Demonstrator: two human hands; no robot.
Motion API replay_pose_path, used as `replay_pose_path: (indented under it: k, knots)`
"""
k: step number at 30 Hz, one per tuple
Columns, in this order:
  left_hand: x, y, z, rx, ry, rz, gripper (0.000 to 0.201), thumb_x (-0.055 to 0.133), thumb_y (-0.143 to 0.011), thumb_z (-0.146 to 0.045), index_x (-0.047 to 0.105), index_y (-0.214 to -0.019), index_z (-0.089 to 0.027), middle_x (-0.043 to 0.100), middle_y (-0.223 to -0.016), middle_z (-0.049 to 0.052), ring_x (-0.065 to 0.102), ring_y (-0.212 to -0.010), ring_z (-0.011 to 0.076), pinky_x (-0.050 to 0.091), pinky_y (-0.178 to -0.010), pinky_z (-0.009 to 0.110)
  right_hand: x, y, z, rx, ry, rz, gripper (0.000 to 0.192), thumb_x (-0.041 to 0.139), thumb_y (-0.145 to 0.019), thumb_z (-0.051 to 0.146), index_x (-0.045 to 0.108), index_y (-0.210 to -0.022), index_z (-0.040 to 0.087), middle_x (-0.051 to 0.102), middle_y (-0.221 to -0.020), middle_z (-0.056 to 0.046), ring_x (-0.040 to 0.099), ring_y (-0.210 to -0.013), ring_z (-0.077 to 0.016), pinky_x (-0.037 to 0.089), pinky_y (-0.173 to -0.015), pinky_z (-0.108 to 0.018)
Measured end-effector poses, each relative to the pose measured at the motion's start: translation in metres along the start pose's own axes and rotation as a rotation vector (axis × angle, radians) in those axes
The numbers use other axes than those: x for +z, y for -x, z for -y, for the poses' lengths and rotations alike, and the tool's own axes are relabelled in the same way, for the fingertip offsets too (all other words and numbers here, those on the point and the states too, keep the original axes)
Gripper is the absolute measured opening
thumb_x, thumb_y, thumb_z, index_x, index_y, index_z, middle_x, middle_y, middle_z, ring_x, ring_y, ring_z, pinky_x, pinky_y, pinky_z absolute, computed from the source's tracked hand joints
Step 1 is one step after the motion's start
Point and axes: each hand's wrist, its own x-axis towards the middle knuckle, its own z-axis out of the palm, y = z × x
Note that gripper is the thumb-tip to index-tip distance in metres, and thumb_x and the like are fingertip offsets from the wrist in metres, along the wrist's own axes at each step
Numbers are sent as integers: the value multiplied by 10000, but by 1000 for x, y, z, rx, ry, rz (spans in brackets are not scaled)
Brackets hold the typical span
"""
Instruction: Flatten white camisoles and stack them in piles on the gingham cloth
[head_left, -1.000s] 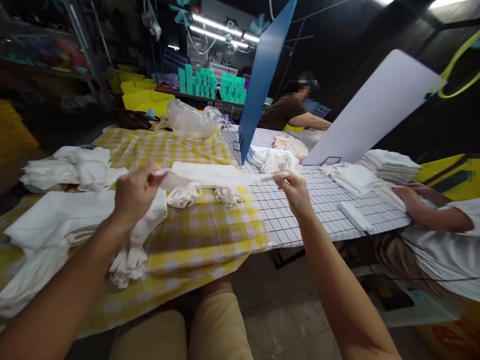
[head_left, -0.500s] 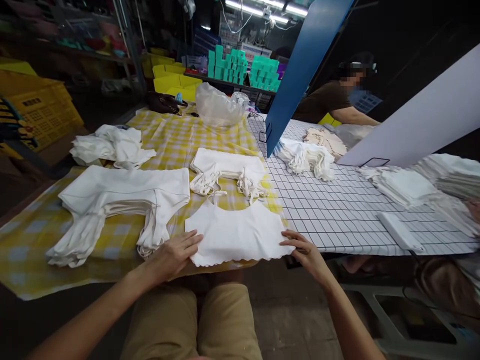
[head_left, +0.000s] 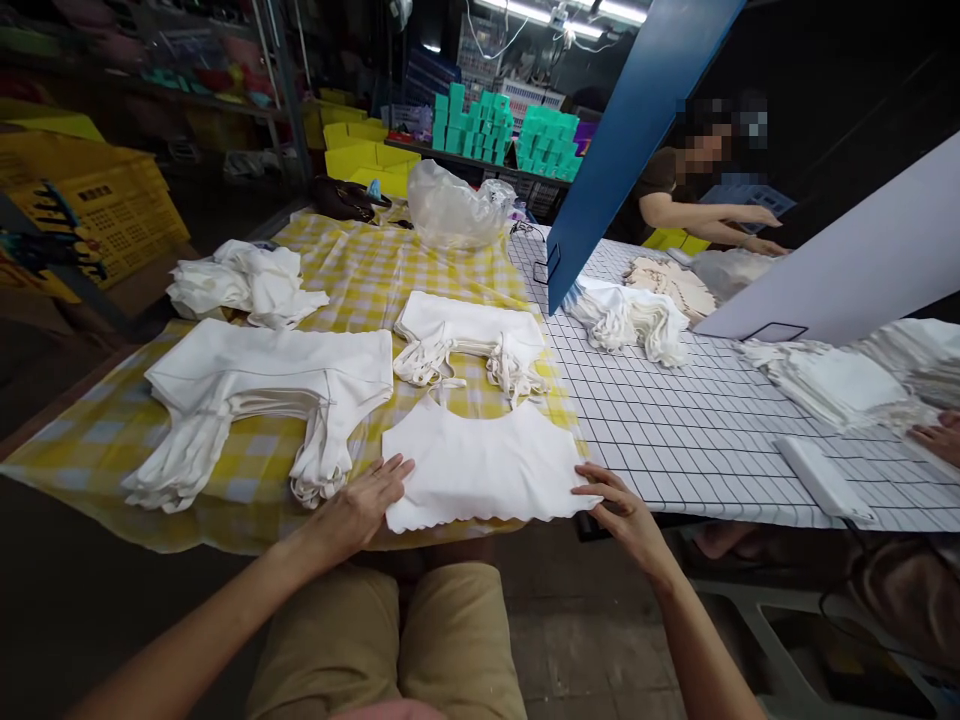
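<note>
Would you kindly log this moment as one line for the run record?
left hand: flat on left edge of white scallop-hemmed fabric top | right hand: at its right edge | top: spread flat on yellow checked tablecloth

Head-worn camera looks forward, down, close over the table (head_left: 675, 420).

Left hand (head_left: 360, 508) and right hand (head_left: 626, 515) forward, palms down, fingers (head_left: 394, 470) spread flat.
</note>
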Motion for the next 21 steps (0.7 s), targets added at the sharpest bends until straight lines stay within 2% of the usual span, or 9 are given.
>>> replay_pose_path:
  k: [4, 8, 11, 15, 18, 21]
  knots:
    - [0, -1, -3, -45, 26, 37, 536, 319, -782, 34, 391, -1289, -122, 482, -1317, 117, 348, -1285, 203, 383, -1023, 413, 0, 1, 0, 17, -4, 11, 253, 609, -720, 475, 717, -831, 275, 548, -1197, -73, 400, -1222, -253, 314, -1035, -430]
    - [-4, -4, -6, -146, 127, 78, 621, 298, -732, 64, 370, -1312, -148, 468, -1334, 93, 358, -1281, 180, 372, -1035, 394, 0, -1, -3, 28, -10, 3, 277, 615, -711, 497, 716, -821, 264, 550, -1193, -77, 404, -1217, -257, 328, -1024, -426]
    - [-11, -10, -6, -231, 237, 112, 661, 286, -692, 70, 382, -1306, -156, 535, -1264, 71, 420, -1238, 156, 358, -1047, 377, 1, -2, -2, 36, -15, -11, 300, 616, -702, 515, 716, -807, 253, 567, -1169, -82, 419, -1202, -260, 326, -1022, -430]
    - [-29, -19, -9, -321, 340, 141, 575, 298, -707, 37, 471, -1216, -169, 632, -1068, 51, 539, -1096, 151, 380, -1019, 355, 0, -3, 6, 46, -39, -25, 335, 622, -683, 541, 716, -783, 235, 584, -1143, -94, 446, -1180, -268, 336, -1012, -426]
    - [-42, -22, -12, -336, 399, 112, 498, 296, -734, 18, 517, -1120, -206, 632, -1055, 37, 560, -1048, 157, 447, -927, 317, -1, -2, 15, 58, -58, -35, 357, 620, -676, 556, 714, -781, 228, 597, -1119, -102, 490, -1137, -273, 377, -978, -420]
    - [-46, -18, -12, -311, 425, 72, 469, 298, -733, 19, 519, -1076, -211, 628, -1057, 38, 555, -1053, 159, 476, -871, 299, -2, 0, 23, 72, -29, -35, 395, 610, -670, 582, 713, -806, 225, 601, -1120, -111, 520, -1100, -277, 406, -949, -416]
